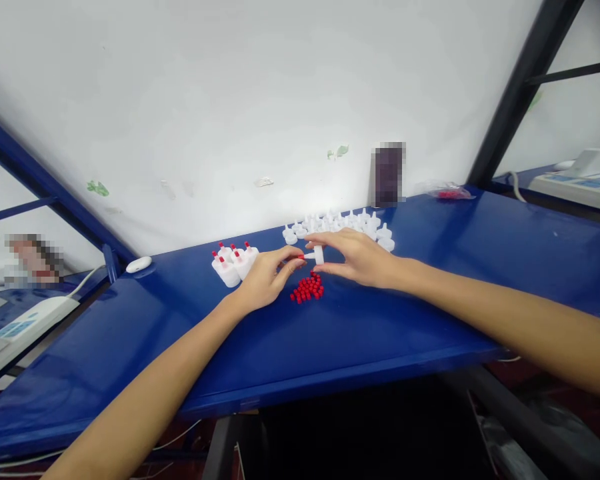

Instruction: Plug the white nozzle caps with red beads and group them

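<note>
Between thumb and fingers, my right hand (363, 259) holds a white nozzle cap (319, 255) on its side, its narrow spout pointing left. My left hand (267, 277) pinches a small red tip cap (301, 257) at the end of that spout. How far the tip cap sits on the spout is hidden by the fingers. Below the hands lies a pile of loose red tip caps (307, 289). Left of my left hand stand several white nozzle caps with red tips (227, 270). Behind my right hand are several plain white nozzle caps (353, 221), partly covered by it.
The blue table (355, 333) meets a white wall. A dark blurred-out object (389, 175) leans on the wall. A clear bag with red pieces (450, 193) lies at the back right. A white oval case (139, 265) is at the left. Metal posts flank the table.
</note>
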